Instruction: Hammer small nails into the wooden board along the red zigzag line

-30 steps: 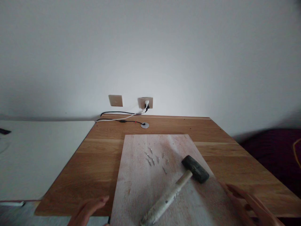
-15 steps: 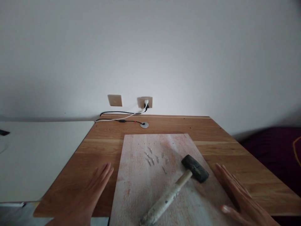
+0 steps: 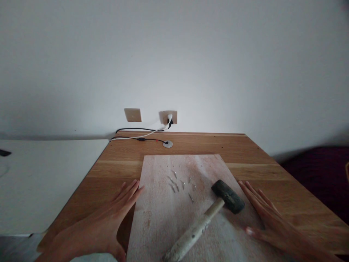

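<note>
Since the earlier frame, the left hand (image 3: 105, 222) and right hand (image 3: 280, 229) have advanced up the frame to the side edges of the pale board (image 3: 155, 218). Fingers on both are spread and unclenched, gripping nothing. Caution: tilting or jolting the board could slide the hammer (image 3: 204, 220), lying diagonally at lower centre, and scatter the loose nails (image 3: 177, 188) onto the tabletop (image 3: 259, 171). The board lies between the two sets of fingers; the hammer's head is near the right fingers; the nails, farther up, touch neither hand.
</note>
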Tool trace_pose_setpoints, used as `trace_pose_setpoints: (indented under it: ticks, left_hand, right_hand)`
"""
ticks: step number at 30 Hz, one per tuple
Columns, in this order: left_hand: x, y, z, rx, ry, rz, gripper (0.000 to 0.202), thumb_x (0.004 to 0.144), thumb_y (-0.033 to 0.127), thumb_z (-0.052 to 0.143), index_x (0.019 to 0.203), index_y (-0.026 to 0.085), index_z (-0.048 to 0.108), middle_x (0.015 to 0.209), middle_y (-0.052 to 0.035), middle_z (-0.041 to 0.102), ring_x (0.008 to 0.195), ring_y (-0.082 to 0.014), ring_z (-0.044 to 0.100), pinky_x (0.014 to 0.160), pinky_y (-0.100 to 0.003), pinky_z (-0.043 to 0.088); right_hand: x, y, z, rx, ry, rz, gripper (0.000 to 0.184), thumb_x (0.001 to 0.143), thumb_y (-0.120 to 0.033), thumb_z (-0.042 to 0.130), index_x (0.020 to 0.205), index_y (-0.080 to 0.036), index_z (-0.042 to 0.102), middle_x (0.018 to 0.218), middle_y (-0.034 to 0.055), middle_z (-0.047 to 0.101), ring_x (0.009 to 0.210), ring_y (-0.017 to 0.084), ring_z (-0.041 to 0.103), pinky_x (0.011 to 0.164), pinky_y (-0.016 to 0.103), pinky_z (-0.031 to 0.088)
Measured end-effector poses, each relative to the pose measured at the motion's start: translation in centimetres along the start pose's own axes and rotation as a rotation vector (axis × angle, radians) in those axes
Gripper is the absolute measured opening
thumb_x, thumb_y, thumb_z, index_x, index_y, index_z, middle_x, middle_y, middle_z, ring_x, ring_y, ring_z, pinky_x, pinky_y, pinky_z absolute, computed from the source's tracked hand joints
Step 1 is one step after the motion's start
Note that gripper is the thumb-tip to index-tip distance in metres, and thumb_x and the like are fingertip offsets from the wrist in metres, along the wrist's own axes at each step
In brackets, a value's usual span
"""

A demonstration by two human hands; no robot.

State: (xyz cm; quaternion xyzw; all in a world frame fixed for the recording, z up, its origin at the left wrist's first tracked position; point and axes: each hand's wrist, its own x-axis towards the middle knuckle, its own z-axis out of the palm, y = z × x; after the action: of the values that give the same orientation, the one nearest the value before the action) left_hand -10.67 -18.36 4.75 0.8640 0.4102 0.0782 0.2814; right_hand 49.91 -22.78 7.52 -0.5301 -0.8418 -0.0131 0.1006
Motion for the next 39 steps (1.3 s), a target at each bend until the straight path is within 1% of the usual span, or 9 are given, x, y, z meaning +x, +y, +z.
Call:
trace_pose_setpoints:
  ticks: [3,8,11,17,21,24,32,36,39]
  left_hand:
    - [-0.1,0.3,-0.4,0.017,-0.066,-0.055,0.172,0.049,0.074,0.101,0.173,0.043,-0.016,0.184,-0.0109,-0.016,0.168,-0.0520,-0.006,0.133,-0.077,0.018]
    - [0.1,0.9,-1.0,0.029,-0.076,-0.063,0.174,0.048,0.076,0.101,0.172,0.044,-0.017,0.183,-0.0104,-0.017,0.166,-0.0532,-0.013,0.132,-0.081,0.013]
    - [0.3,1.1,-1.1,0.015,-0.060,-0.035,0.173,0.048,0.075,0.101,0.173,0.042,-0.015,0.183,-0.0112,-0.018,0.165,-0.0537,-0.014,0.132,-0.081,0.012]
    - [0.3,1.8,-1.7,0.025,-0.079,-0.070,0.169,0.049,0.074,0.101,0.175,0.041,-0.007,0.183,-0.0119,-0.014,0.165,-0.0531,-0.012,0.132,-0.081,0.011]
    - [0.3,2.1,-1.9,0.015,-0.049,-0.074,0.164,0.050,0.072,0.101,0.176,0.042,0.001,0.184,-0.0108,-0.010,0.167,-0.0515,-0.010,0.133,-0.079,0.015]
    - [0.4,2.1,-1.7,0.003,-0.061,-0.105,0.168,0.045,0.074,0.102,0.176,0.042,0.002,0.184,-0.0113,-0.010,0.166,-0.0509,-0.012,0.133,-0.079,0.015]
    - [0.3,1.3,-0.7,0.013,-0.046,-0.103,0.163,0.052,0.066,0.102,0.175,0.040,-0.002,0.184,-0.0120,-0.011,0.167,-0.0510,-0.011,0.132,-0.078,0.016]
    - [0.2,1.9,-1.2,0.026,-0.057,-0.154,0.161,0.055,0.064,0.102,0.174,0.041,-0.005,0.183,-0.0113,-0.014,0.167,-0.0506,-0.009,0.131,-0.080,0.019]
    - [0.0,2.4,-2.0,0.021,-0.084,-0.179,0.164,0.053,0.062,0.104,0.174,0.042,-0.006,0.183,-0.0111,-0.011,0.167,-0.0503,-0.005,0.132,-0.077,0.020]
  right_hand:
    - [0.1,-0.2,0.4,0.005,0.025,0.000,0.116,0.097,-0.081,0.055,0.180,-0.031,-0.007,0.183,0.0180,0.023,0.161,0.052,0.026,0.119,0.082,0.040]
    - [0.2,-0.6,0.8,0.016,0.036,0.024,0.107,0.102,-0.073,0.053,0.180,-0.033,-0.008,0.184,0.0144,0.018,0.162,0.049,0.023,0.123,0.082,0.034]
    - [0.2,-0.8,0.8,0.002,0.043,0.030,0.104,0.104,-0.071,0.051,0.180,-0.032,-0.007,0.183,0.0170,0.019,0.161,0.050,0.023,0.121,0.086,0.032]
    - [0.4,-1.6,0.5,-0.004,0.045,0.033,0.101,0.106,-0.065,0.052,0.180,-0.033,-0.008,0.182,0.0188,0.023,0.160,0.050,0.025,0.120,0.087,0.030]
    - [0.6,-1.7,0.3,-0.002,0.004,0.047,0.101,0.106,-0.063,0.054,0.179,-0.035,-0.010,0.182,0.0169,0.022,0.161,0.049,0.020,0.121,0.086,0.028]
    - [0.5,-1.7,0.3,0.007,-0.001,0.055,0.100,0.106,-0.061,0.053,0.179,-0.035,-0.011,0.182,0.0156,0.021,0.161,0.049,0.020,0.121,0.087,0.027]
    - [0.4,-2.0,0.0,0.011,0.004,0.065,0.101,0.105,-0.058,0.056,0.179,-0.038,-0.010,0.182,0.0101,0.022,0.161,0.048,0.022,0.122,0.084,0.033]
    - [0.6,-2.0,0.2,-0.017,0.016,0.051,0.101,0.107,-0.056,0.055,0.179,-0.037,-0.013,0.180,0.0136,0.027,0.160,0.048,0.024,0.120,0.086,0.034]
    - [0.6,-2.0,0.3,-0.013,0.015,0.061,0.099,0.108,-0.055,0.053,0.178,-0.037,-0.014,0.181,0.0138,0.025,0.159,0.048,0.023,0.119,0.085,0.035]
